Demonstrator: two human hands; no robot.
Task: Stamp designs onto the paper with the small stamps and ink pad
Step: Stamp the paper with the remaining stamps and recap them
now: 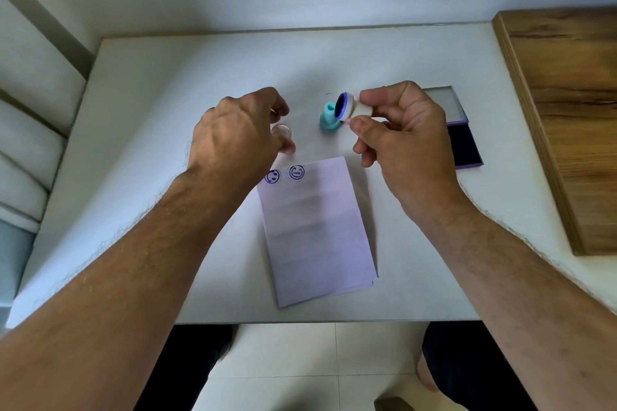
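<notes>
A pale lilac paper [317,230] lies on the white table [150,177], with two blue smiley prints [284,173] at its top left corner. My right hand [400,140] pinches a small white stamp [354,107] on its side above the table, its dark blue inked face turned left. A teal stamp [329,117] stands upright just behind it. My left hand [237,133] holds a small clear cap [282,132] between thumb and fingers, left of the stamps. The open ink pad [464,147] lies right of my right hand, partly hidden by it.
A wooden board [567,117] lies along the table's right side. A cushioned seat back [30,117] stands to the left. The table's near edge runs just below the paper, with tiled floor and my legs beneath.
</notes>
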